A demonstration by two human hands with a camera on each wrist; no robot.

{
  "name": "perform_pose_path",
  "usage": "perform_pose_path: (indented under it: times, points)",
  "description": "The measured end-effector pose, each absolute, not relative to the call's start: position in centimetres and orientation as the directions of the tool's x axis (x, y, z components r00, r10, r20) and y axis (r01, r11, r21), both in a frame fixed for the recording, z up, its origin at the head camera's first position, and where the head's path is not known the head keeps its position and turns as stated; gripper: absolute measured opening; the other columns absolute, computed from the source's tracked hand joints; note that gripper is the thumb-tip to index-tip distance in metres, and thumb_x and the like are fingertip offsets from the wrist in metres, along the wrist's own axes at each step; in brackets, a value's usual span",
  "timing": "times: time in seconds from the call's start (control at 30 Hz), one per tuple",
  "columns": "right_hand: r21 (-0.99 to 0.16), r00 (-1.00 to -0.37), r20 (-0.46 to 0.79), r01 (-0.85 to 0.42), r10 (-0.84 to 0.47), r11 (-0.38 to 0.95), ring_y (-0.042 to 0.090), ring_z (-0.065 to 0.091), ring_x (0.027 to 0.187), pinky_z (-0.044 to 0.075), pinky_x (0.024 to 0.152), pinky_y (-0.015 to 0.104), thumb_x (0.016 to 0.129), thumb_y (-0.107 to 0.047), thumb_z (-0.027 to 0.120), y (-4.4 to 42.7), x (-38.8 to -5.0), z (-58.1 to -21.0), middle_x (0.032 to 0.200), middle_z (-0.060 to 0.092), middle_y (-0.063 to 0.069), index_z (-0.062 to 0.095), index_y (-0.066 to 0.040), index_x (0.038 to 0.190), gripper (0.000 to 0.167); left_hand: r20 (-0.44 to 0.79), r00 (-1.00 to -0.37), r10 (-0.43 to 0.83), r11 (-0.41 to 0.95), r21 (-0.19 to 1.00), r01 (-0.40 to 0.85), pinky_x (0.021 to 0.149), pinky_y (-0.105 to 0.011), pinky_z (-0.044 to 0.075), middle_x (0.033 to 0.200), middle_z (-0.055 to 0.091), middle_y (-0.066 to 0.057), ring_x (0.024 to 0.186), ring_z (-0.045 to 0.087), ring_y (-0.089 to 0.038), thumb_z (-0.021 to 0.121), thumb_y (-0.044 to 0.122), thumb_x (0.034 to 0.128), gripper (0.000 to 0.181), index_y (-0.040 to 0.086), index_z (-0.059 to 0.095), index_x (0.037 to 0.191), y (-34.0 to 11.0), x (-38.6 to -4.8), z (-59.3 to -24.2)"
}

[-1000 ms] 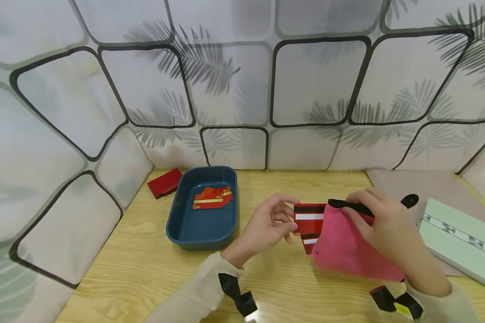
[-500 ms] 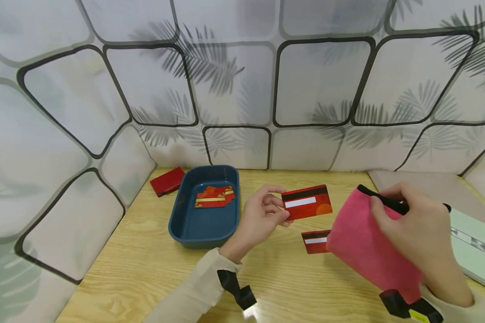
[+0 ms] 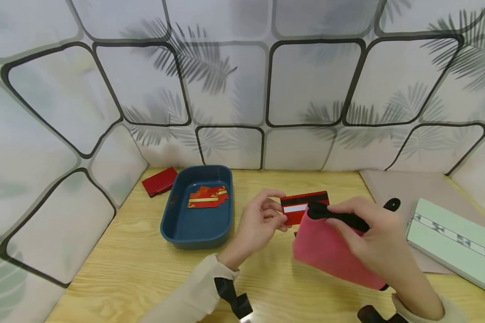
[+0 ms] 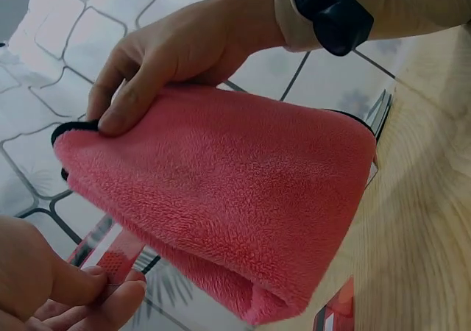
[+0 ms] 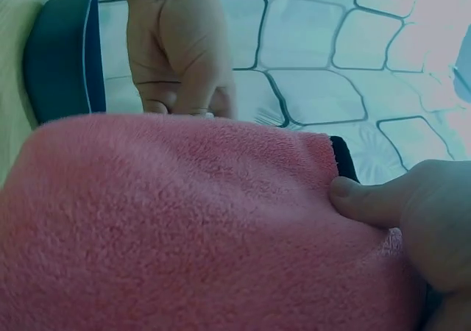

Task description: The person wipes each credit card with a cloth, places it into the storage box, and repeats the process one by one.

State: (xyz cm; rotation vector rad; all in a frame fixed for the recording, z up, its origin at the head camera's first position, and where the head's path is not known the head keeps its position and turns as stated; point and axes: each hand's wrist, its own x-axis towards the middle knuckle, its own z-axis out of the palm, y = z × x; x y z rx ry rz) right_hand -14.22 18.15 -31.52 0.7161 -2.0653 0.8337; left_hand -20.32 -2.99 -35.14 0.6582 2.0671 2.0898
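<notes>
My left hand (image 3: 255,226) pinches the left end of a red bank card (image 3: 292,219) with a black stripe and a white strip. The card is held up off the wooden table. In my right hand (image 3: 381,242) is a folded pink plush cloth (image 3: 335,258) with black edging, gripped at its top edge between thumb and fingers. The cloth overlaps the card's lower right part; whether they touch I cannot tell. A second red card (image 4: 338,307) lies on the table, mostly hidden behind the cloth in the head view. The left wrist view shows the cloth's loose folds hanging down.
Left of my hands stands a blue tray (image 3: 196,229) with several red and gold cards (image 3: 205,198) in it. Beside it lies a dark red wallet-like case (image 3: 159,181). At right, a pale green box-like thing (image 3: 452,242) sits partly on a grey mat (image 3: 404,186).
The cloth swung right, away from the card, at half a second ago, and is now back left over part of it. My left hand keeps hold of the card, which was tilted and lifted.
</notes>
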Motion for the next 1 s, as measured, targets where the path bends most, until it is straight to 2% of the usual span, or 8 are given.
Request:
perform_pose_path:
  times: [0.03, 0.1, 0.17, 0.27, 0.4, 0.5, 0.77, 1.0]
  points:
    - [-0.308, -0.544, 0.811, -0.708, -0.213, 0.636, -0.001, 0.063, 0.078, 0.046, 0.072, 0.008, 0.086, -0.039, 0.069, 17.9, -14.3, -31.6, 0.086, 0.071, -0.002, 0.074, -0.01, 0.094, 0.031, 0.223, -0.894, 0.389, -0.046, 0.974, 0.223, 0.064, -0.033, 0.059, 0.093, 0.058, -0.024, 0.069, 0.065, -0.019, 0.058, -0.018, 0.0845, 0.041, -0.001, 0.054, 0.122, -3.0, -20.2, -35.1]
    - [-0.291, -0.56, 0.793, -0.692, -0.238, 0.661, 0.002, 0.064, 0.078, 0.047, 0.074, 0.009, 0.081, -0.024, 0.078, 17.6, -14.3, -31.8, 0.088, 0.071, -0.004, 0.074, -0.012, 0.096, 0.02, 0.238, -0.882, 0.406, -0.043, 0.969, 0.242, 0.064, -0.033, 0.059, 0.094, 0.059, -0.025, 0.07, 0.065, -0.02, 0.057, -0.018, 0.0848, 0.041, -0.001, 0.055, 0.122, -3.0, -20.1, -35.2]
    - [-0.27, -0.575, 0.776, -0.673, -0.258, 0.688, 0.007, 0.065, 0.078, 0.047, 0.076, 0.01, 0.072, -0.009, 0.083, 17.3, -14.3, -31.9, 0.089, 0.071, -0.004, 0.074, -0.013, 0.096, 0.027, 0.249, -0.867, 0.432, -0.049, 0.966, 0.254, 0.064, -0.032, 0.059, 0.094, 0.059, -0.026, 0.07, 0.066, -0.021, 0.056, -0.019, 0.085, 0.04, -0.001, 0.056, 0.121, -3.0, -19.9, -35.2]
    - [-0.248, -0.593, 0.756, -0.652, -0.278, 0.717, 0.013, 0.065, 0.077, 0.046, 0.077, 0.015, 0.061, 0.005, 0.084, 16.9, -14.5, -32.1, 0.089, 0.071, -0.003, 0.073, -0.012, 0.096, 0.04, 0.268, -0.854, 0.446, -0.04, 0.959, 0.28, 0.063, -0.029, 0.059, 0.093, 0.061, -0.024, 0.069, 0.066, -0.021, 0.057, -0.018, 0.0851, 0.039, 0.0, 0.057, 0.12, -3.0, -19.7, -35.1]
    - [-0.229, -0.594, 0.755, -0.636, -0.278, 0.737, 0.015, 0.063, 0.075, 0.041, 0.074, 0.023, 0.061, 0.004, 0.085, 16.7, -14.7, -32.3, 0.087, 0.071, -0.001, 0.073, -0.011, 0.095, 0.039, 0.289, -0.836, 0.467, -0.024, 0.949, 0.315, 0.063, -0.026, 0.058, 0.093, 0.063, -0.024, 0.07, 0.065, -0.025, 0.056, -0.017, 0.0862, 0.038, 0.0, 0.057, 0.12, -3.0, -19.3, -34.9]
    - [-0.21, -0.577, 0.766, -0.64, -0.283, 0.739, 0.015, 0.06, 0.073, 0.036, 0.069, 0.024, 0.059, 0.002, 0.086, 16.7, -14.8, -32.6, 0.085, 0.071, -0.001, 0.073, -0.012, 0.092, 0.039, 0.287, -0.818, 0.499, -0.021, 0.947, 0.32, 0.061, -0.025, 0.057, 0.093, 0.062, -0.025, 0.07, 0.065, -0.03, 0.054, -0.017, 0.0876, 0.037, -0.001, 0.055, 0.121, -2.9, -19.1, -34.9]
    - [-0.191, -0.567, 0.774, -0.633, -0.282, 0.75, 0.015, 0.061, 0.074, 0.034, 0.067, 0.024, 0.059, -0.001, 0.087, 16.7, -15.0, -33.1, 0.083, 0.069, -0.003, 0.073, -0.013, 0.09, 0.036, 0.232, -0.818, 0.527, -0.013, 0.964, 0.265, 0.058, -0.028, 0.057, 0.09, 0.059, -0.024, 0.064, 0.061, -0.016, 0.052, -0.016, 0.0888, 0.035, 0.0, 0.053, 0.12, -3.2, -19.0, -35.1]
    - [-0.152, -0.557, 0.777, -0.618, -0.294, 0.771, 0.016, 0.06, 0.073, 0.03, 0.066, 0.025, 0.061, -0.004, 0.086, 16.8, -15.0, -32.4, 0.082, 0.069, -0.001, 0.074, -0.014, 0.09, 0.033, 0.236, -0.803, 0.547, 0.007, 0.958, 0.287, 0.058, -0.023, 0.053, 0.087, 0.053, -0.022, 0.065, 0.06, -0.022, 0.049, -0.015, 0.0914, 0.032, -0.001, 0.047, 0.12, -3.4, -19.2, -34.7]
